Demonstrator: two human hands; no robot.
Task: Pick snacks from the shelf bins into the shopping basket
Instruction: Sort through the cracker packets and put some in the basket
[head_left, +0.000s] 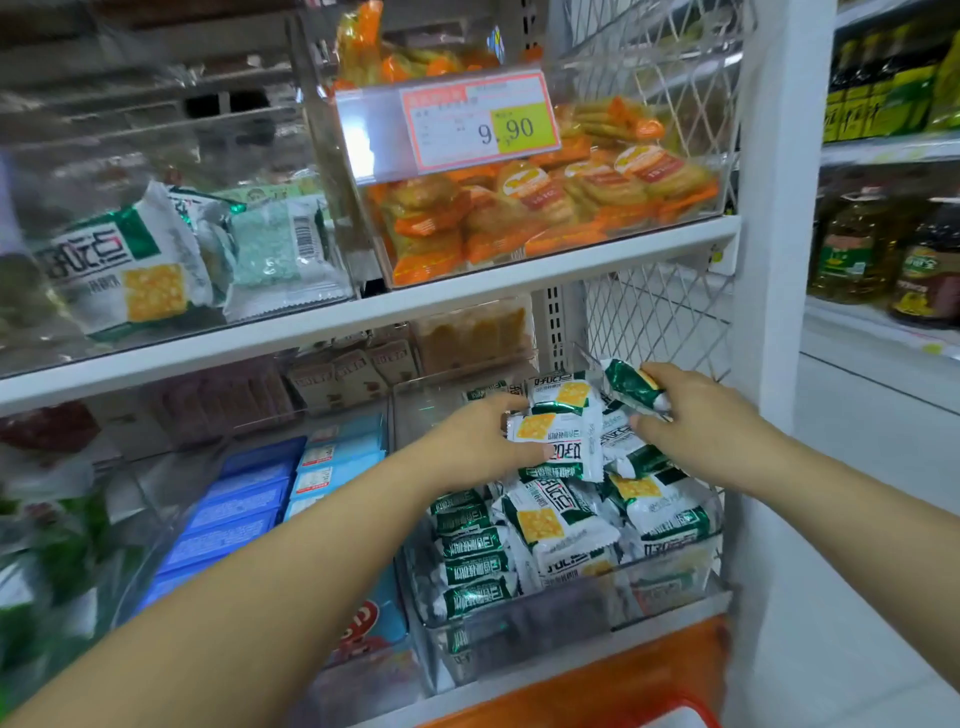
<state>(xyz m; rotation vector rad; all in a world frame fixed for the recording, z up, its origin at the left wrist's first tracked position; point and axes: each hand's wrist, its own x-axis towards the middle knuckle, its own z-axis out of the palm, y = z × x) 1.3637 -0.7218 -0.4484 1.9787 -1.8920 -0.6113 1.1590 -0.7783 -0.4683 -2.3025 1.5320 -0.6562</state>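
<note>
A clear plastic bin (670, 608) on the lower shelf holds several green-and-white cracker packets (550, 525). My left hand (478, 441) grips one of these packets (558, 441) by its left edge, just above the pile. My right hand (701, 415) is over the bin's right side, fingers closed around another green packet (631, 387) lifted clear of the pile. The orange shopping basket (623, 686) shows at the bottom edge, below the bin.
Blue boxed snacks (244, 509) fill the bin to the left. The upper shelf carries orange cracker packs (545, 213) behind a 9.90 price tag (478, 122), and more green packets (130, 265) on the left. A white post (779, 260) and oil bottles (883, 249) stand right.
</note>
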